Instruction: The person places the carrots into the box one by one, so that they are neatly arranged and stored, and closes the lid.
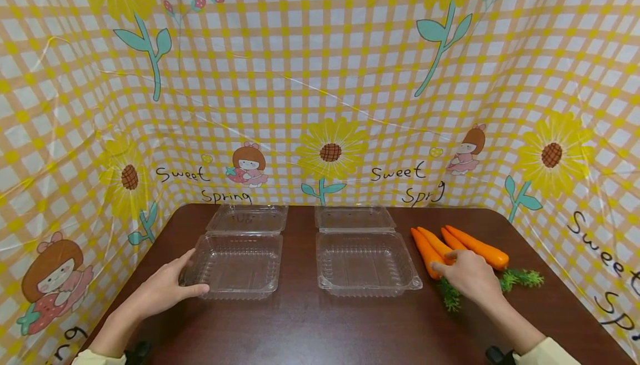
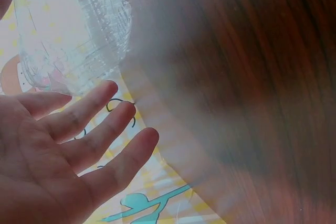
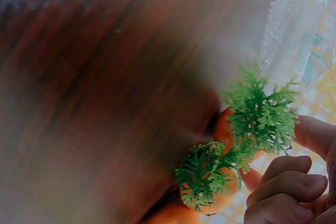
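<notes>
Two clear plastic containers with hinged lids stand on the table: the left container (image 1: 240, 265) and the right container (image 1: 367, 262). My left hand (image 1: 167, 287) is at the left container's near left corner, thumb and fingers spread around it. In the left wrist view, the left hand's fingers (image 2: 105, 150) are fairly straight beside the clear plastic. On the right lie several orange carrots (image 1: 477, 247) with green leafy tops. My right hand (image 1: 470, 276) pinches the leftmost carrot (image 1: 426, 254) between thumb and index finger. The right wrist view shows its other fingers (image 3: 286, 187) curled.
The lids (image 1: 247, 219) lie folded back toward the checked cloth wall (image 1: 280, 104), which surrounds the back and sides. Green carrot tops (image 1: 522, 278) spread beyond the right hand. The dark wooden table (image 1: 310, 326) has a rounded back edge.
</notes>
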`<state>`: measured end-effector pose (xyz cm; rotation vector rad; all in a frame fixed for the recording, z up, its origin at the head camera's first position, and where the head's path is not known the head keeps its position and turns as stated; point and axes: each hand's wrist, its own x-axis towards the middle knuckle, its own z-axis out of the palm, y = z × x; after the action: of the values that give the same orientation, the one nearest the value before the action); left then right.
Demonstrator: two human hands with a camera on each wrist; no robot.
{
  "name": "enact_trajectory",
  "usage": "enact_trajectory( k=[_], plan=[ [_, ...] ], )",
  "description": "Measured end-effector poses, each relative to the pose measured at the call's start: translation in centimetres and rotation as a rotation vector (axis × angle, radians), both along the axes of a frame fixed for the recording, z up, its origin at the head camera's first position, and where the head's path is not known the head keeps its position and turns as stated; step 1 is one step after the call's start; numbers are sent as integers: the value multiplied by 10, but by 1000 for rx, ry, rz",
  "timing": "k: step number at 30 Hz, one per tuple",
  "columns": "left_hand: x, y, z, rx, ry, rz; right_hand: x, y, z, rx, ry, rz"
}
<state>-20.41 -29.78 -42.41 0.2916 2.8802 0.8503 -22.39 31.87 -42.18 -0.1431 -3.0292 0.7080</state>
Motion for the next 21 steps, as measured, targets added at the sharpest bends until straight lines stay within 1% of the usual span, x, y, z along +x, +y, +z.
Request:
enact_trajectory(
  k=[10, 19, 21],
  plan=[
    [0, 0, 1, -20, -6, 12, 0, -1, -6, 46, 35, 11],
    [0, 0, 1, -17, 6, 5, -1, -2, -8, 55, -23, -12],
    [-1, 0, 0, -17, 7, 4, -2, -2, -9, 60, -23, -13]
  ],
)
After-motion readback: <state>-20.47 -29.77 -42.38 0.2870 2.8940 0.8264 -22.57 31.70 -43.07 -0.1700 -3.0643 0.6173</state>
